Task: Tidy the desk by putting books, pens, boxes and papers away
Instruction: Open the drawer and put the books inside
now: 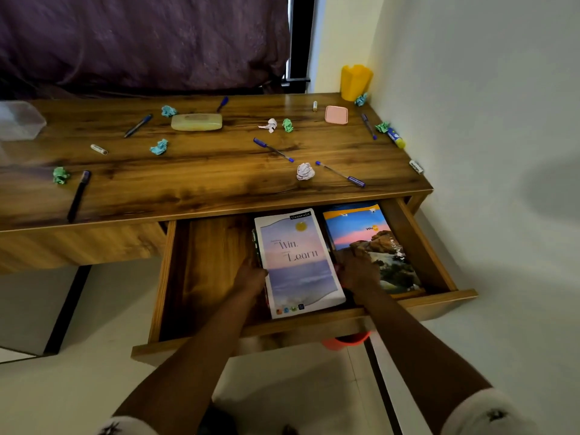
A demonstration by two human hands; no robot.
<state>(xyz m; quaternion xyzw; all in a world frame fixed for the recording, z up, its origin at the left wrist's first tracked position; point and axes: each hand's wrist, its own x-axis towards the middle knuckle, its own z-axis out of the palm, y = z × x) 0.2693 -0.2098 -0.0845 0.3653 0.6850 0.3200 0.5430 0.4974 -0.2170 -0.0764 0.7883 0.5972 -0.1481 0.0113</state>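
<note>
Pastel softcover notebook (298,262), cover "Win, Learn": flat, face up, lower centre, in open wooden drawer (207,262). Blue-and-orange landscape-cover notebook (370,246): flat, just right of it. Upper half, on wooden worktop (204,171), scattered:
- capped blue pen (273,149), centre
- white crumpled paper ball (305,171)
- teal crumpled paper ball (159,146)
- pale yellow oblong box (196,122)
- pink square box (336,114), upper right
- clear plastic box (18,120), left edge

Brown, streaky wood-grain desk (204,171). At one o'clock a yellow cup (356,81) and a pink box (336,114). Most pens (273,149) blue; paper balls (159,146) teal, green, white. At six o'clock, notebook (298,262) with lilac seascape.
</note>
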